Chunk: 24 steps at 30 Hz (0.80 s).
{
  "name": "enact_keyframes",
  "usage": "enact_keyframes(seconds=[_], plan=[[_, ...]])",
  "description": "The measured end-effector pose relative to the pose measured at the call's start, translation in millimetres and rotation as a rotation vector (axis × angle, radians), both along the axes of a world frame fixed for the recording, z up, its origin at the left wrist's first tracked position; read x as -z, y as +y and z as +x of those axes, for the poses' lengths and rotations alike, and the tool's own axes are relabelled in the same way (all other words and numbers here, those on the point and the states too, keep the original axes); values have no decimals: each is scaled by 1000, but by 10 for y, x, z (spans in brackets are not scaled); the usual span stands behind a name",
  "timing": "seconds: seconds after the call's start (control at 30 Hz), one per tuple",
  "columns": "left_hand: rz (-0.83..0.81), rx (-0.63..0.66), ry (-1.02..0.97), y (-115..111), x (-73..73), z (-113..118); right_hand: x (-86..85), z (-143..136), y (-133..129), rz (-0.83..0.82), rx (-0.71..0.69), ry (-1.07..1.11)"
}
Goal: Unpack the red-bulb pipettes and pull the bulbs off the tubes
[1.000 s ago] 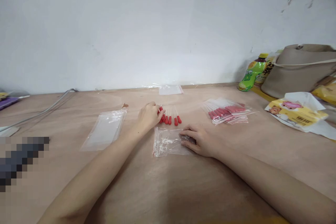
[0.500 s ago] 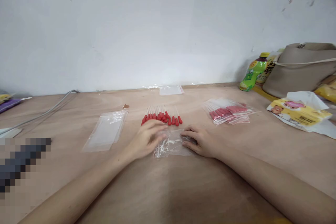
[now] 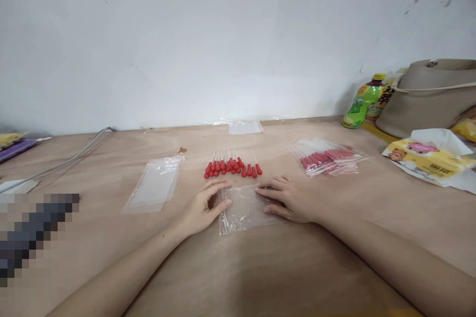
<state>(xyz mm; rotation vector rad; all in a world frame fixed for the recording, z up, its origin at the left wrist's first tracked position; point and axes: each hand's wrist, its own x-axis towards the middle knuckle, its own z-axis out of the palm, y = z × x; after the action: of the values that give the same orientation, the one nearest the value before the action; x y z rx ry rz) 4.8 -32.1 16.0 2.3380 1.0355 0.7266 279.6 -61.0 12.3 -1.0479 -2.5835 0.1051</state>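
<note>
A clear zip-lock plastic bag (image 3: 245, 210) lies on the table between my hands. My left hand (image 3: 203, 210) is at its left edge, thumb and fingers apart, the thumb tip touching the plastic. On the bag's right part rests my right hand (image 3: 292, 200), its fingers spread and thumb apart. Just beyond the bag, several droppers with red rubber bulbs (image 3: 232, 164) lie in a row, thin clear stems pointing to the wall. Off to the right sits a pile of clear bags with red-bulbed droppers inside (image 3: 327, 157).
Flat clear bags (image 3: 154, 185) lie at left, and another (image 3: 245, 127) lies by the wall. A grey cable (image 3: 80, 151) crosses the left side. Right, there are a green bottle (image 3: 362, 101), a beige bag (image 3: 427, 99) and a yellow-and-white package (image 3: 427, 156).
My left hand has drawn back from over the droppers to the bag's left edge. The plastic bag now lies flatter and its near left corner sits closer to me.
</note>
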Motion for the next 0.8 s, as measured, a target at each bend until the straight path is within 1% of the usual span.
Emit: enact_keyframes(seconds=[0.07, 0.1, 0.13, 0.17, 0.23, 0.3, 0.33, 0.37, 0.4, 0.47, 0.53, 0.57, 0.63, 0.7, 0.73, 0.8], plan=[[-45, -46, -41, 46, 45, 10, -4, 10, 11, 29, 17, 13], [-87, -72, -40, 65, 59, 6, -10, 30, 29, 65, 63, 28], [-141, -97, -31, 78, 63, -3, -22, 63, 55, 113, 141, 42], [-199, -119, -21, 86, 57, -15, -38, 110, 88, 168, 250, 49], [-303, -135, 20, 83, 16, -45, -90, 242, 166, 266, 525, 25], [-359, -106, 88, 67, -49, -76, -160, 410, 234, 310, 771, -73], [-369, -81, 117, 59, -86, -92, -196, 499, 256, 302, 843, -134], [-371, -54, 137, 56, -126, -111, -230, 585, 270, 273, 874, -195], [-372, -28, 139, 60, -169, -133, -260, 666, 275, 219, 864, -253], [-387, 0, 99, 94, -274, -198, -300, 800, 269, 95, 763, -355], [-408, -33, 33, 162, -413, -304, -314, 885, 259, 20, 668, -433], [-411, -72, 1, 205, -492, -373, -314, 907, 258, 15, 651, -463], [-391, -232, -104, 294, -649, -545, -309, 917, 265, 50, 666, -514], [-342, -395, -165, 374, -769, -745, -311, 893, 279, 77, 680, -560], [-317, -480, -157, 408, -805, -850, -317, 876, 286, 77, 674, -581], [-286, -636, -81, 467, -818, -1049, -337, 843, 295, 73, 659, -618]])
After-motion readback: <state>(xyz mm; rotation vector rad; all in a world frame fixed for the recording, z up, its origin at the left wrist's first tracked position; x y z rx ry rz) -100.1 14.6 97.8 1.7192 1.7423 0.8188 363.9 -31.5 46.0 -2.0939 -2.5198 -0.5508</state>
